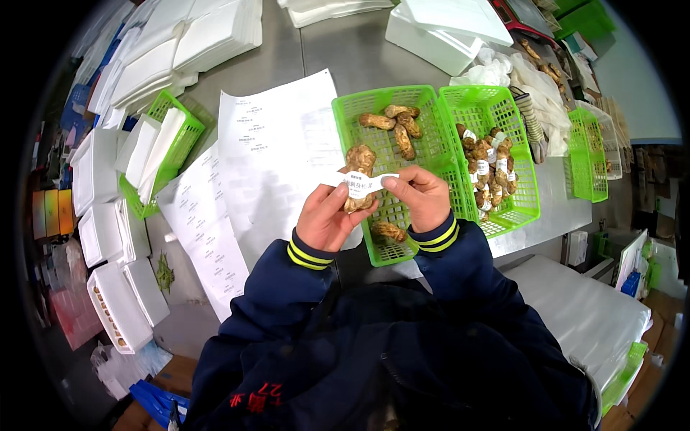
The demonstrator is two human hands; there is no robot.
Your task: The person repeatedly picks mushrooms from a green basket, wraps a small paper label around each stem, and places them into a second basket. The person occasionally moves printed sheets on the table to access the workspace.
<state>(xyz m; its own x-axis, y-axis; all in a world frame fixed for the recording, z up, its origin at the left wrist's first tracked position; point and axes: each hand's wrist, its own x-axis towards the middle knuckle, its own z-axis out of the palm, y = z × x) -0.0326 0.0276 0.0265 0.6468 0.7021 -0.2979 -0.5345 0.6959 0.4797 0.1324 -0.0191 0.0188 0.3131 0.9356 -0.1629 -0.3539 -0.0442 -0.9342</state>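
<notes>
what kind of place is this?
Likely a produce packing or labelling station: green baskets of mushrooms, white foam trays stacked about, label sheets, and both hands wrapping a paper label around one mushroom.

Bright even light, sharp centre, fisheye-bent dark rim

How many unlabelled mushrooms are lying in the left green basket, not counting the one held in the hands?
4. Three lie together at the far end of the left green basket. One lies at the near end. The hands may hide more.
</notes>
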